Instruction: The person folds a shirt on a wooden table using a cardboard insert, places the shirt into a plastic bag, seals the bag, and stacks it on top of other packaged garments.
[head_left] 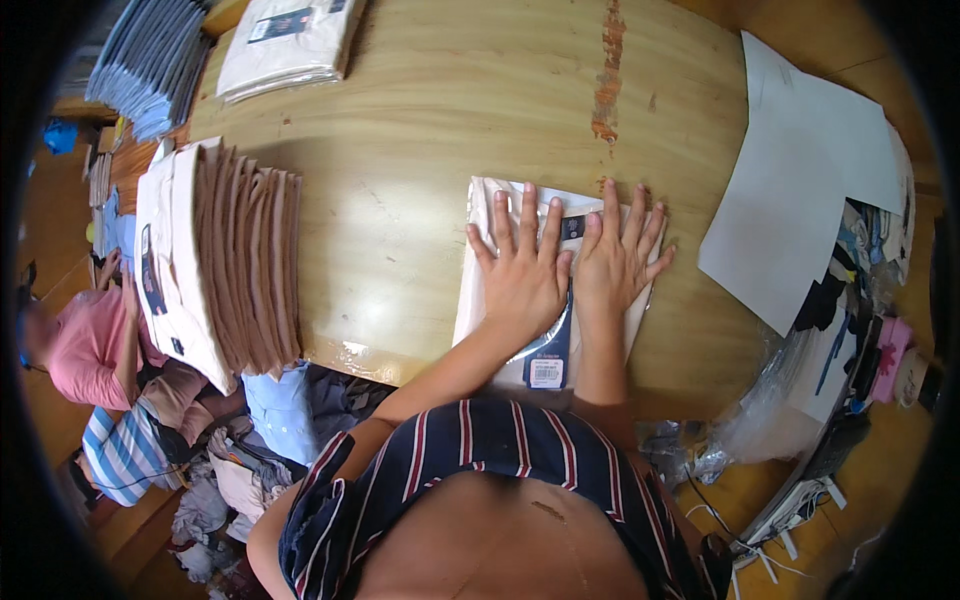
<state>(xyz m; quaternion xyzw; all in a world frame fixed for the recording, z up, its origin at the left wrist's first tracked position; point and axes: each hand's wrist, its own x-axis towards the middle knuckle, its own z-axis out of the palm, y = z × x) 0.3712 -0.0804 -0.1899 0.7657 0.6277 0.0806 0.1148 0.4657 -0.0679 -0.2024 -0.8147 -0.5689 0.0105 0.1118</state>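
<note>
A folded cream garment in a clear plastic bag [475, 300] lies flat on the table near its front edge, with a dark label and a white sticker showing on it. My left hand [525, 275] presses flat on its left half, fingers spread. On the right half rests my right hand [613, 262], also palm down with fingers apart, some fingertips reaching past the bag's edge. Both hands touch the bag without gripping it; part of the label is hidden beneath them.
To the left stands a tall stack of folded cream garments [180, 255]. Bagged garments [290, 40] lie at the far left, beside a blue stack [150, 65]. White sheets [800, 160] cover the table's right side. A person in pink [95, 350] sits beyond the left edge, near piled clothes [230, 480].
</note>
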